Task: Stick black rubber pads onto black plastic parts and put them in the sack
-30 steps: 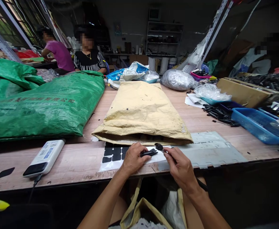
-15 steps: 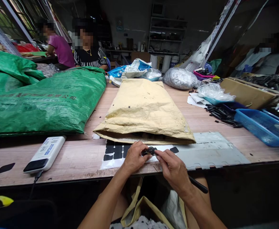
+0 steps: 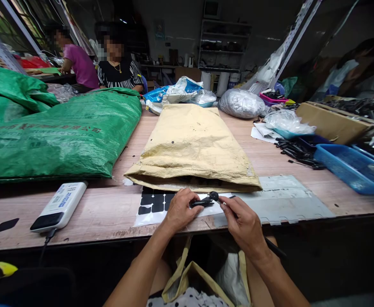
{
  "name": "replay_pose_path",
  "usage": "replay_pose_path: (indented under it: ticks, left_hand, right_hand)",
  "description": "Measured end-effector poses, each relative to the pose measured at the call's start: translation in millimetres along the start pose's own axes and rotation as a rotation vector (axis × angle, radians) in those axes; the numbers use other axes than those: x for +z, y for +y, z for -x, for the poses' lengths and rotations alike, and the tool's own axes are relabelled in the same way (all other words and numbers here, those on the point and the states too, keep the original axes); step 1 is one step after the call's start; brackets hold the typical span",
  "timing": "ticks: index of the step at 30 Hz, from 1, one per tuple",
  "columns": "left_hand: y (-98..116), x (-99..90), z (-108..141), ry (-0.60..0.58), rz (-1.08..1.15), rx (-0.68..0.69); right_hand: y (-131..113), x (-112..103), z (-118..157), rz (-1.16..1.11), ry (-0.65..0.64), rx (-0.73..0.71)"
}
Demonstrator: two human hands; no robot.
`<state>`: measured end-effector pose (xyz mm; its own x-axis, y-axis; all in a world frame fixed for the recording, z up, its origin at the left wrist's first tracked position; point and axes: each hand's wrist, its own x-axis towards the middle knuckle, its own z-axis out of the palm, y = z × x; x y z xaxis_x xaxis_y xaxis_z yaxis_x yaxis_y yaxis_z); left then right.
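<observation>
At the table's front edge, my left hand [image 3: 181,209] pinches a small black clip-like part [image 3: 202,203] that points right. My right hand [image 3: 242,221] holds a black piece with a round head [image 3: 214,196] between thumb and fingertips, just right of the first part. A dark rod [image 3: 275,248] shows beyond my right wrist; its other end is hidden by the hand. Under the hands lies a white sheet with black rounded-square stickers [image 3: 157,203], beside a grey mat [image 3: 282,200]. A tan sack [image 3: 195,145] lies behind, its mouth facing me.
On the left are a green sack [image 3: 62,140] and a white power bank [image 3: 60,207] with a cable. To the right stand a blue basket [image 3: 349,168], a pile of black parts [image 3: 297,153] and a cardboard box [image 3: 334,121]. Several people sit farther back. An open bag [image 3: 202,277] hangs below the table.
My right hand has moved right with the round-headed piece, which now sits apart from the part in my left hand. More of that left part shows.
</observation>
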<state>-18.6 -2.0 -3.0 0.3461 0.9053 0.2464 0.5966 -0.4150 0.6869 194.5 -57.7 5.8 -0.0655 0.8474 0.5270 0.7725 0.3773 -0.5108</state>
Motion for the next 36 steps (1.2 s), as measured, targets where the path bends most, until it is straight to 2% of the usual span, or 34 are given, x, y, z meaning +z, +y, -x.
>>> replay_pose_path:
  ticks: [5, 10, 20, 23, 25, 27, 29, 31, 33, 36]
  left_hand:
    - [2, -2.2, 0, -0.007, 0.009, -0.026]
    - [2, -2.7, 0, -0.02, 0.018, -0.042]
    - [1, -2.6, -2, -0.009, 0.034, -0.03]
    - [8, -6.3, 4, -0.016, 0.061, -0.02]
    - [20, -8.7, 15, -0.062, 0.125, -0.019]
    - [36, -7.3, 33, -0.206, 0.213, 0.005]
    - [50, 1.4, 53, -0.404, 0.251, 0.037]
    - [55, 18.5, 71, -0.538, 0.184, 0.018]
    - [50, 41.5, 85, -0.584, 0.034, -0.072]
    - [28, 75.4, 98, -0.631, -0.197, -0.252]
  right_hand:
    - [33, -6, -10, 0.158, 0.041, 0.02]
    - [61, 2, -7, 0.343, 0.08, -0.002]
    - [57, 7, -4, 0.432, 0.102, -0.004]
    - [57, 7, -5, 0.436, 0.1, 0.002]
    - [57, 7, -4, 0.432, 0.094, 0.01]
    - [57, 7, -4, 0.431, 0.09, 0.015]
    - [56, 7, -4, 0.434, 0.093, 0.017]
    - [56, 7, -4, 0.437, 0.097, 0.017]
    - [56, 7, -4, 0.438, 0.097, 0.019]
    - [56, 7, -4, 0.433, 0.098, 0.018]
